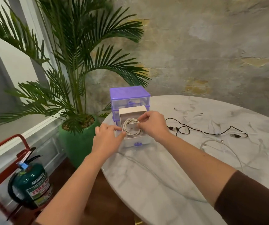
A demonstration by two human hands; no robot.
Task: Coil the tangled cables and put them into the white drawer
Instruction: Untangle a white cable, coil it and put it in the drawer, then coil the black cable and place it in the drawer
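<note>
A purple drawer unit [129,95] stands at the table's far left edge with its white drawer [135,140] pulled out toward me. A coiled white cable [131,126] sits inside the drawer, over its front half. My right hand [153,124] pinches the coil's right side from above. My left hand [107,138] pinches its left edge at the drawer's left wall. A tangled black cable [185,129] and several loose white cables [224,146] lie on the table to the right.
The round white marble table [163,176] has its curved edge near my left arm. A potted palm in a green pot [77,140] stands left of the table. A fire extinguisher [31,187] in a red stand sits on the floor at the lower left.
</note>
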